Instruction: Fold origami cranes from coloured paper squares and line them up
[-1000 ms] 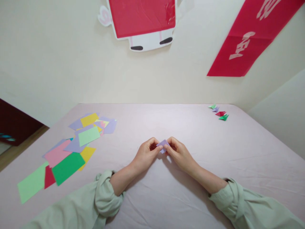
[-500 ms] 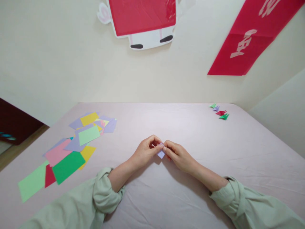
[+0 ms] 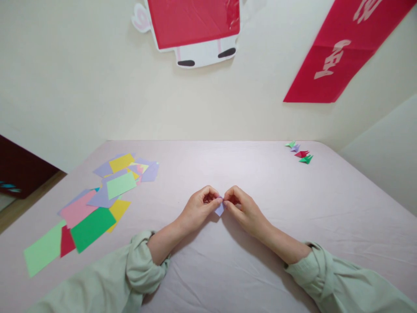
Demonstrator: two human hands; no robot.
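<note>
A small folded piece of purple paper (image 3: 219,209) is held up between my two hands, in the middle of the table. My left hand (image 3: 202,206) is closed in a pinch on its upper left side, thumb on the near face. From the right, my right hand (image 3: 243,208) pinches the paper's upper edge between thumb and forefinger. The fingertips of both hands almost meet there and cover the top of the paper. Its lower corner points down toward the tabletop.
Loose coloured paper sheets (image 3: 93,229) overlap on the left of the table (image 3: 208,269). Several small folded paper figures (image 3: 302,154), green, purple and red, stand in a row at the far right. Behind the table rises a wall with a red banner (image 3: 339,56) and a cartoon cutout (image 3: 198,24).
My right hand has shifted slightly and its fingers have curled up more around the paper's top edge. Less of the purple paper shows now. My left hand has barely moved.
</note>
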